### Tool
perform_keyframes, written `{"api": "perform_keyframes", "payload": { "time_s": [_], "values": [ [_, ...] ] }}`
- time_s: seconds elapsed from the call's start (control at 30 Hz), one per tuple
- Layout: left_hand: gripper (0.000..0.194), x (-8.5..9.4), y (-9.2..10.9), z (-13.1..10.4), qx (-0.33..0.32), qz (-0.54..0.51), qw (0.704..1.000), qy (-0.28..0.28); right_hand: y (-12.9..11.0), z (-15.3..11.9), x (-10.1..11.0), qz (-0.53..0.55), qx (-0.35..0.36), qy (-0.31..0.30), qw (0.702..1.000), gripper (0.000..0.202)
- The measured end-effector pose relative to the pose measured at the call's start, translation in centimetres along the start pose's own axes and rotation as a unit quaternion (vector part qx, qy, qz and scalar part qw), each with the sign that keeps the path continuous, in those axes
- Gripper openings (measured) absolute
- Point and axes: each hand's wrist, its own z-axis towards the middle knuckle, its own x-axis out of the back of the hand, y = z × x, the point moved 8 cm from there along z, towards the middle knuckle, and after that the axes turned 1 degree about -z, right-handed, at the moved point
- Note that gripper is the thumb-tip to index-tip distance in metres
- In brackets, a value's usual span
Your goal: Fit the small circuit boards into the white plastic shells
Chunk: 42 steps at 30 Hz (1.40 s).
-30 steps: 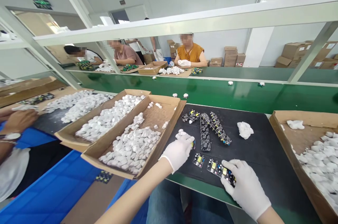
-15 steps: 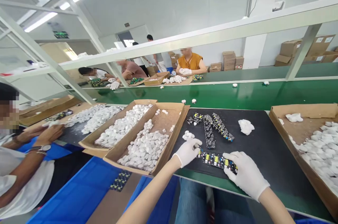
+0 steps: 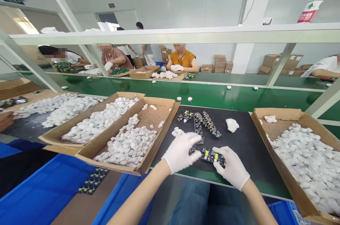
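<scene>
A strip of circuit boards (image 3: pixel 207 154) with yellow and white components lies along the front of a black mat. My right hand (image 3: pixel 232 167), in a white glove, has its thumb and fingers closed around the strip's right end. Over the left end is my gloved left hand (image 3: pixel 182 151), thumb and fingers spread apart; whether the thumb touches the boards I cannot tell. Just behind the hands, more board strips (image 3: pixel 211 124) lie in a loose pile. A small clump of white pieces (image 3: pixel 177 131) sits beside my left hand, and a crumpled white lump (image 3: pixel 232 125) lies farther right.
Cardboard trays of white pieces stand left (image 3: pixel 148 168) and right (image 3: pixel 277 113) of the black mat (image 3: pixel 247 143). Beyond runs a green conveyor (image 3: pixel 212 93) carrying small white-topped items. A shelf rail (image 3: pixel 170 36) crosses above. Co-workers sit across the line; another person's hand shows far left.
The view has levelled and turned right, so the scene sits farther left. My left hand's fingers have spread wider above the strip's left end. My right hand keeps its hold.
</scene>
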Motion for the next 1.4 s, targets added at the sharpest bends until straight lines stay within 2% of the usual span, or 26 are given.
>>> {"api": "perform_keyframes", "payload": {
  "time_s": [0.03, 0.1, 0.17, 0.23, 0.33, 0.43, 0.57, 0.67, 0.77, 0.87, 0.97, 1.07, 1.2, 1.33, 1.4],
  "values": [
    [0.051, -0.6, 1.7, 0.1, -0.048, 0.026, 0.998, -0.032, -0.1, -0.1, 0.1, 0.017, 0.012, 0.0, 1.0, 0.039],
    [0.055, -2.3, 3.7, 0.6, -0.091, 0.082, 0.988, -0.098, -0.3, -0.3, 0.1, 0.049, 0.032, -0.003, 0.998, 0.039],
    [0.048, -3.9, 4.3, 1.1, -0.096, 0.13, 0.975, -0.151, -0.2, -0.5, 0.0, 0.065, 0.037, -0.009, 0.997, 0.039],
    [0.05, -5.0, 4.5, 1.5, -0.105, 0.155, 0.967, -0.175, -0.1, -0.5, -0.1, 0.058, 0.032, -0.014, 0.998, 0.042],
    [0.05, -5.5, 4.3, 1.5, -0.107, 0.139, 0.971, -0.159, -0.2, -0.5, -0.3, 0.054, 0.026, -0.038, 0.997, 0.04],
    [0.045, -5.7, 4.0, 1.2, -0.073, 0.091, 0.985, -0.127, -0.2, -0.4, 0.0, 0.084, 0.013, -0.04, 0.996, 0.033],
    [0.043, -5.8, 4.1, 1.1, -0.016, 0.004, 0.998, -0.06, 0.8, -0.8, 0.5, 0.14, -0.009, -0.001, 0.99, 0.035],
    [0.035, -5.6, 4.2, 1.4, 0.011, -0.078, 0.997, -0.014, 2.3, -1.4, 0.7, 0.173, -0.056, 0.045, 0.982, 0.036],
    [0.037, -5.5, 3.6, 1.8, 0.033, -0.077, 0.996, 0.01, 3.6, -1.8, 1.2, 0.166, -0.121, 0.096, 0.974, 0.033],
    [0.043, -6.1, 2.8, 2.1, 0.038, -0.012, 0.999, -0.033, 3.9, -1.5, 1.3, 0.139, -0.157, 0.102, 0.972, 0.034],
    [0.047, -6.7, 2.4, 2.0, 0.008, 0.032, 0.995, -0.091, 2.8, -0.5, 0.2, 0.079, -0.132, 0.034, 0.988, 0.038],
    [0.058, -6.1, 2.3, 1.7, -0.019, 0.043, 0.995, -0.09, 2.1, 0.0, -0.6, -0.03, -0.111, -0.004, 0.993, 0.046],
    [0.058, -5.0, 2.4, 1.1, -0.024, 0.039, 0.995, -0.093, 2.6, -0.6, -0.5, -0.1, -0.096, -0.006, 0.99, 0.069],
    [0.049, -5.0, 2.6, 1.0, -0.01, 0.039, 0.993, -0.107, 3.8, -1.5, 0.3, -0.125, -0.068, 0.003, 0.99, 0.042],
    [0.049, -5.2, 3.4, 1.3, -0.022, 0.024, 0.994, -0.106, 4.1, -1.9, 0.8, -0.135, -0.054, 0.013, 0.989, 0.036]
  ]
}}
